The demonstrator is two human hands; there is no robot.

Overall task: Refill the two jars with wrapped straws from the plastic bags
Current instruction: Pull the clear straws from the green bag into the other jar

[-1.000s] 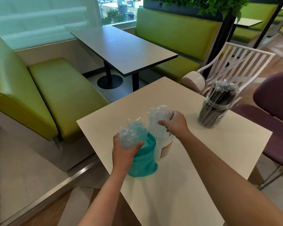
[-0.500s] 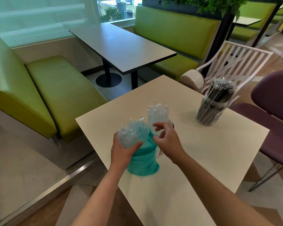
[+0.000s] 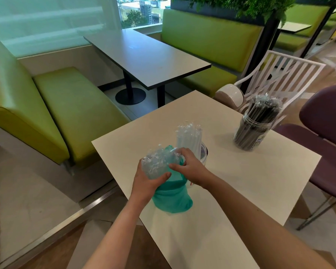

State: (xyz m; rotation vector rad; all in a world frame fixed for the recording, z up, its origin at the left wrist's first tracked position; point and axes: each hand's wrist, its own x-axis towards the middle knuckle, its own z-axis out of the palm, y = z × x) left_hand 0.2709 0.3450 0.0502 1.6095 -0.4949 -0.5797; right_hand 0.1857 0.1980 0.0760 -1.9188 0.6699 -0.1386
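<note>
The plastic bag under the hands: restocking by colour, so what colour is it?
Teal green, a plain plastic bag; it shows best in the head view.

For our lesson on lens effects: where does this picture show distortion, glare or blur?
Head view: wide-angle bending curves the green bench at the left edge; daylight washes out the window; the floor edge at far left smears; the bag of straws glints; both hands stay sharp.

Two jars: one of dark straws (image 3: 254,125) at right, one of white straws (image 3: 190,140) at centre. One teal bag (image 3: 171,197). Two hands, left (image 3: 145,183) and right (image 3: 192,169). Two tables: near (image 3: 250,181), far (image 3: 149,55). Two purple chairs (image 3: 326,121), one white chair (image 3: 279,68).
</note>
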